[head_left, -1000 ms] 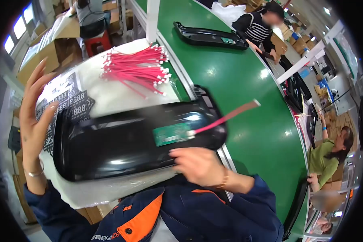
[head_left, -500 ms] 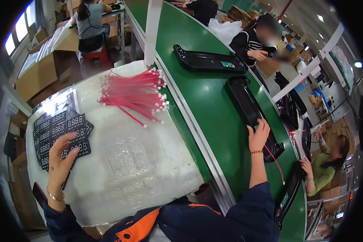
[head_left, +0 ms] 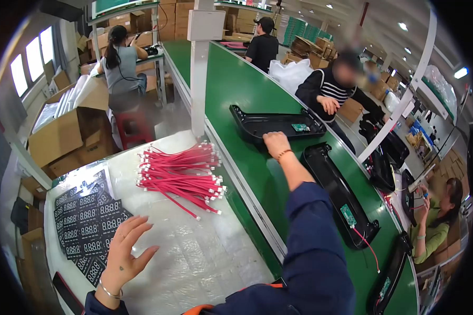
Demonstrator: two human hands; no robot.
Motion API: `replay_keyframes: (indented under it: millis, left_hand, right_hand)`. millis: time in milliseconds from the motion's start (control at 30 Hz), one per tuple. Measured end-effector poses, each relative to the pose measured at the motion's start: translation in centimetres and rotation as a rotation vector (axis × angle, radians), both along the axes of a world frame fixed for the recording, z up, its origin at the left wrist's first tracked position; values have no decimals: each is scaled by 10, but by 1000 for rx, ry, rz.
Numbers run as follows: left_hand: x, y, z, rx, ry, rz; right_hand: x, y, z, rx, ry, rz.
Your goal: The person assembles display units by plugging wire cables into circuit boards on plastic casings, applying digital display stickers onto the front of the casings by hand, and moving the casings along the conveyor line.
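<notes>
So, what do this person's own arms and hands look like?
Both hands are gloveless. The left hand has a small dark mark near the thumb's base and a silver-coloured bangle at the wrist; the right hand has a reddish-brown, beaded-looking bracelet. Dark navy sleeves cover the arms.

The shell (head_left: 263, 121), long, glossy black and shallow, seems to lie hollow side up, roughly crosswise, in the upper middle of the frame, its left end hooked upward. Inside, near its right end, sits a small green board (head_left: 300, 127).
</notes>
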State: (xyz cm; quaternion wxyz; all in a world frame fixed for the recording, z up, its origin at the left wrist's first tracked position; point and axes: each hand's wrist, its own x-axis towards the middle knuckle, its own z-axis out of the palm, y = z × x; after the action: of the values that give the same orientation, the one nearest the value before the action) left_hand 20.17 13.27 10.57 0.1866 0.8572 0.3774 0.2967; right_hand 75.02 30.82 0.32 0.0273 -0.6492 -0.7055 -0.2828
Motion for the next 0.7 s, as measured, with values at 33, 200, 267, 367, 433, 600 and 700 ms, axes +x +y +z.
replay_keyframes:
  millis: [33,200,267,367,433,600,700]
  left_hand:
    - [5,7,3,92,18,-18]
    - [71,13,33,425,-87,-166]
    - [92,10,39,835,69,-132]
    - [97,8,60,1100,122,-259]
    - [64,-11,69,1053,119,-287]
    - [-55,-82,103,652,-651,252]
    - [-166,-106,68,89,-986,237]
  right_hand:
    - [3,-17,15,22,-9,64]
    - [-64,-165,119,80,26,386]
    - [-115,-224,149,39,-27,507]
    - [-189,-295,190,33,-55,592]
    - [-210,-324,213,91,19,663]
    - [-167,-315,262,496,621,669]
    - [-137,-274,198,180,1332,757]
